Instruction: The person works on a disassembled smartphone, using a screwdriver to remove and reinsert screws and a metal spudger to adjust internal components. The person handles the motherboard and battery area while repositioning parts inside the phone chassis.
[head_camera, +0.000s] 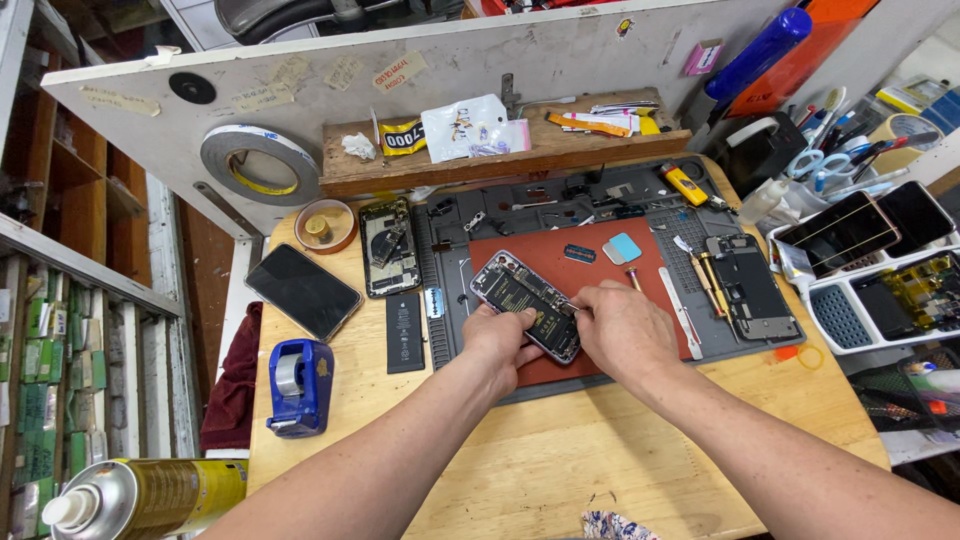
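An opened phone body (520, 297) with its inner parts exposed lies tilted on a red-brown mat (600, 265). My left hand (500, 340) grips the phone's near edge from below. My right hand (620, 325) rests at its right end, fingertips pinched at the lower corner; whether it holds a small tool there I cannot tell. Both forearms reach in from the bottom of the head view.
A grey work mat (660, 200) lies under the red one, with another opened phone (750, 285) at right. A loose battery (405, 332), a dark phone screen (303, 290), a blue tape dispenser (298, 385), a spray can (140, 497) and white trays (870, 300) of phones surround it.
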